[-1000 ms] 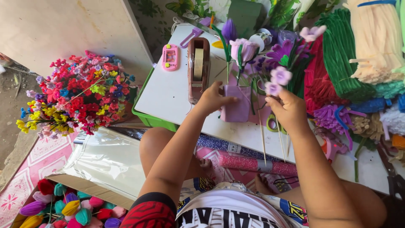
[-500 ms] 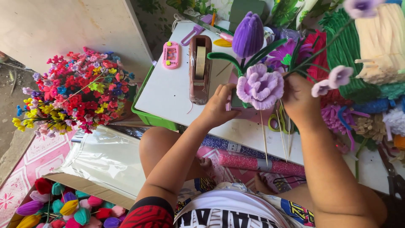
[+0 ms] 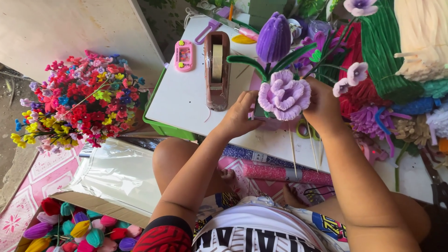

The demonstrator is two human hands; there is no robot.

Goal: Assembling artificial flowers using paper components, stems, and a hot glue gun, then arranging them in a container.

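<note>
**A:** Where do your hands stand now?

**B:** Your right hand point(image 3: 322, 105) is closed around the wooden stems point(image 3: 292, 154), which hang down below the fist over the edge of the white table point(image 3: 182, 98). Above the fist you have the big lilac flower point(image 3: 284, 95), the purple tulip bud point(image 3: 274, 37) and two small lilac blossoms point(image 3: 357, 72). Your left hand point(image 3: 242, 114) is at the base of the big flower, with the fingers curled against it. I cannot tell if they really pinch something, because the petals hide the fingertips.

**A:** So which step is it?

**B:** To my judgement, you are gathering the flowers into one bunch and setting the big one into place. The bunch is lifted above the table, just right of the brown tape dispenser point(image 3: 217, 70).

**A:** What does the next move ask of you?

**B:** I think it asks you to keep the right fist firm so the stems do not slip apart. Your left hand must be free before it can reach for anything. The dispenser is just beside it, and the green pipe cleaners point(image 3: 382, 51) are behind the bunch, on the right.

**A:** Anything else near you?

**B:** A finished bunch of small red and yellow flowers point(image 3: 79, 102) is well apart, on your left.
</note>
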